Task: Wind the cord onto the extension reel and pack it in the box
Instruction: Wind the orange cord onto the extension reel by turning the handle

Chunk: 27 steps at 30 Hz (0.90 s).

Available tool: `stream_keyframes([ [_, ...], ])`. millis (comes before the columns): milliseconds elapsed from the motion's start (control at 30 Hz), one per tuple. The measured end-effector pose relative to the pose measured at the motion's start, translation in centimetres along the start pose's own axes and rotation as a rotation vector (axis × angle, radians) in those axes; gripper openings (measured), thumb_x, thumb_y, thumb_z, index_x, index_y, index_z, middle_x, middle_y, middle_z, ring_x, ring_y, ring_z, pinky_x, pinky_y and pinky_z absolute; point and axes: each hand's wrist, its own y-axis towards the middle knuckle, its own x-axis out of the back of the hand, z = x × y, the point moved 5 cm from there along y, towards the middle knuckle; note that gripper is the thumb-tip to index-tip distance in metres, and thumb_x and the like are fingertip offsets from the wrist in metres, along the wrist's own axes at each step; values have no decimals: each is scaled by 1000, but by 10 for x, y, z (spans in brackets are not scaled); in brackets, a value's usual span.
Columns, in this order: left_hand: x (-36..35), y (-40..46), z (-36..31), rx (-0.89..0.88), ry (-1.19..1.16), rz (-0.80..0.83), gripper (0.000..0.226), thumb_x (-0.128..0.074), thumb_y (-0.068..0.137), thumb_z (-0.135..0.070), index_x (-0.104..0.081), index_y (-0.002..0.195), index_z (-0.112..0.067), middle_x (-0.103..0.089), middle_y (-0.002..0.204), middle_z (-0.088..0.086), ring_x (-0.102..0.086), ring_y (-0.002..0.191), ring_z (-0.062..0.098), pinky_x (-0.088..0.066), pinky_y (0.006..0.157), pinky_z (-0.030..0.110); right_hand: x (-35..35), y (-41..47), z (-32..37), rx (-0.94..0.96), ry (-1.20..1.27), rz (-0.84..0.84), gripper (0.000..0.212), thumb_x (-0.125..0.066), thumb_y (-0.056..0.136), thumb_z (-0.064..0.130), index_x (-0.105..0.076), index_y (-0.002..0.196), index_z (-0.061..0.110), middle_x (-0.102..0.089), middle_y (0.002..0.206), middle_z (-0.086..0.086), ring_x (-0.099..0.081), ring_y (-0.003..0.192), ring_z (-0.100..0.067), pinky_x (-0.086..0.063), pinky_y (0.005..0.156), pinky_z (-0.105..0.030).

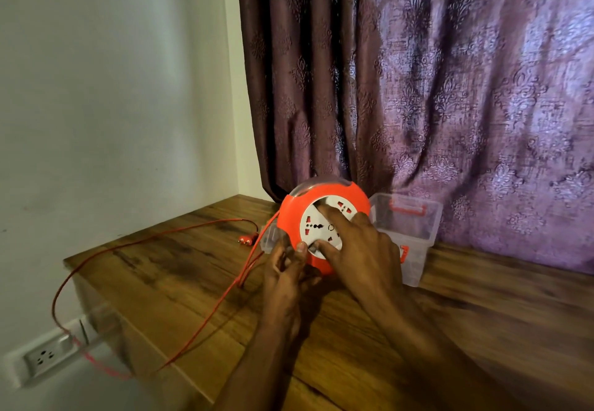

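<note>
Extension reel (324,217): orange housing w/ white socket face, stands on edge on the table (180,269), near the rear edge, just in front of the curtain (418,73). Top of reel has a clear dome section; contents not readable.

Right hand (360,250) lies over the white socket face; fingers (324,209) spread apart, tips pressed on the face, not closed around anything. Hand hides lower right part of the face.

Left hand (286,272) at lower left rim of reel; fingers curled around the rim, thumb on the front. Whether the cord is also pinched there: cannot tell, blurred.

Cord (135,243): red, thin, leaves reel on its left side, two strands run down-left across the table, one loops off the table's left edge. Plug (247,239) w/ two pins lies on the table left of reel, apart from it. Cord's lower loop near the wall socket (45,359) is blurred; its end cannot be traced.

Box (408,233): clear plastic, orange latches, open-topped, on the table just right of and behind reel, partly hidden by reel and right hand. A second clear piece (269,237) shows left of reel, mostly hidden; identity unclear.
</note>
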Motion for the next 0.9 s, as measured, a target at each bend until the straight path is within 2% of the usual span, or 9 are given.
stream_keyframes([
  [100, -1, -1, 0, 9, 7, -30, 53, -75, 80, -36, -66, 132, -30, -73, 128, 12, -70, 113, 36, -56, 92, 62, 3, 0, -1, -34, 63, -59, 63, -55, 82, 62, -33, 139, 46, -64, 115, -5, -63, 99, -33, -50, 75, -39],
  [200, -3, -3, -3, 1, 34, -20, 32, -74, 82, -35, -75, 113, -38, -74, 123, 14, -71, 109, 36, -58, 84, 51, 1, 0, -9, -210, 228, -61, 58, -57, 81, 64, -44, 132, 38, -68, 111, -7, -61, 104, -35, -48, 78, -39],
  [400, -8, -5, -6, -9, 87, 24, 25, -70, 81, -37, -77, 100, -51, -81, 103, -8, -75, 92, 19, -61, 67, 36, -8, 4, -18, -402, 523, 43, 48, -60, 80, 57, -48, 119, 31, -71, 102, -8, -61, 107, -30, -50, 88, -44],
  [500, -8, -7, -8, 9, 74, 7, 29, -69, 82, -34, -76, 108, -43, -81, 107, -3, -76, 96, 22, -60, 69, 37, -12, 2, -17, -477, 706, 99, 46, -63, 81, 50, -47, 118, 28, -72, 99, -7, -67, 90, -35, -56, 73, -45],
  [567, -7, -8, -7, 12, 49, -20, 44, -68, 84, -32, -67, 128, -28, -77, 119, 9, -74, 100, 28, -61, 68, 36, -15, 1, -16, -557, 900, 151, 46, -65, 84, 41, -47, 121, 22, -74, 90, -7, -68, 61, -31, -50, 50, -32],
  [633, -7, -8, -9, 0, 19, -23, 41, -63, 95, -21, -62, 136, -18, -75, 124, 14, -74, 97, 27, -63, 64, 33, -20, -3, -11, -647, 1183, 223, 44, -64, 88, 28, -45, 123, 12, -74, 85, -11, -55, 35, -17, -40, 37, -21],
  [700, -6, -7, -8, -1, -16, -12, 34, -58, 101, -15, -63, 134, -17, -76, 121, 14, -76, 95, 27, -66, 66, 39, -24, -7, -5, -702, 1332, 279, 43, -62, 88, 22, -44, 125, 6, -75, 87, -13, -46, 29, -15, -40, 36, -20],
  [833, -7, -8, -5, 30, -58, -18, 33, -59, 101, -16, -63, 134, -17, -76, 120, 14, -76, 96, 28, -65, 67, 40, -20, -6, -4, -651, 1240, 300, 43, -62, 89, 24, -42, 126, 13, -75, 86, -6, -48, 32, -17, -41, 37, -21],
  [900, -6, -8, -6, 27, -35, -43, 36, -60, 100, -19, -61, 136, -21, -75, 123, 12, -74, 102, 29, -62, 68, 37, -14, -3, -9, -578, 1052, 242, 39, -63, 88, 29, -47, 121, 17, -75, 85, -1, -56, 42, -22, -49, 48, -27],
])
